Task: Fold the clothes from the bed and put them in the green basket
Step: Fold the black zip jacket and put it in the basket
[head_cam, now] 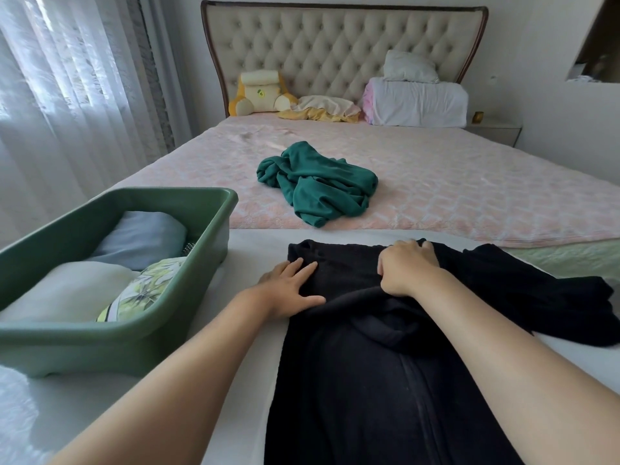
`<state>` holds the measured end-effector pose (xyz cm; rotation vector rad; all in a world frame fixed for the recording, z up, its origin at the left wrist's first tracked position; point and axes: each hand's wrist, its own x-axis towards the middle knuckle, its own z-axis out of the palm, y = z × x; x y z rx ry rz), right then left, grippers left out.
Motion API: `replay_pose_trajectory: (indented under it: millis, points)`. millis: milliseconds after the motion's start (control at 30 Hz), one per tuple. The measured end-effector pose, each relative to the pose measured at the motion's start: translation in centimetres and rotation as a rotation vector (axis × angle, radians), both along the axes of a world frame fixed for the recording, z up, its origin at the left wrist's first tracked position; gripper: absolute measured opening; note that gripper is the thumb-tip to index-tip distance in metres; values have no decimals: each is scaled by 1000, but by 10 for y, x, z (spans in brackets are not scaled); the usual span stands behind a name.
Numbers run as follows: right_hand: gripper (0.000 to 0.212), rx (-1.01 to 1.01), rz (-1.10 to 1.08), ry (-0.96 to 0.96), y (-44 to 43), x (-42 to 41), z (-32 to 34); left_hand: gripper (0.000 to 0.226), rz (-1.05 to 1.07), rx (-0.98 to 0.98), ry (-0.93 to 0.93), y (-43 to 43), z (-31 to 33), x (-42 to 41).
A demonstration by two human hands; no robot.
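A black garment (369, 380) lies spread on the white surface in front of me, one part trailing off to the right. My left hand (288, 290) lies flat on its left edge with straight fingers. My right hand (407, 266) has curled fingers that grip a fold of the black cloth near its far end. A crumpled dark green garment (315, 182) sits in the middle of the pink bed (469, 182). The green basket (188, 297) stands at my left and holds folded pieces: a pale blue, a cream and a leaf-print one.
At the headboard lie a yellow plush cushion (260, 94), a yellow-and-cream cloth (322, 109) and stacked white pillows (417, 95). Curtains (67, 95) hang along the left. A nightstand (496, 129) stands at the far right.
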<state>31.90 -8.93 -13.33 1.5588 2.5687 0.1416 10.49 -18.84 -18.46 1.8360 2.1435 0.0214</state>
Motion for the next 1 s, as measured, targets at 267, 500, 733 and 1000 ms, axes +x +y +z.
replay_pose_trajectory:
  millis: [267, 500, 733, 1000]
  points:
    - [21, -279, 1, 350, -10, -28, -6, 93, -31, 113, -6, -3, 3, 3]
    - [46, 117, 3, 136, 5, -15, -21, 65, 182, 82, 18, 4, 4, 16]
    - [29, -178, -1, 291, 2, 2, -9, 56, 282, 214, -92, 20, 6, 15]
    - [54, -269, 113, 435, -2, 7, -13, 49, 477, 303, 50, 24, 12, -26]
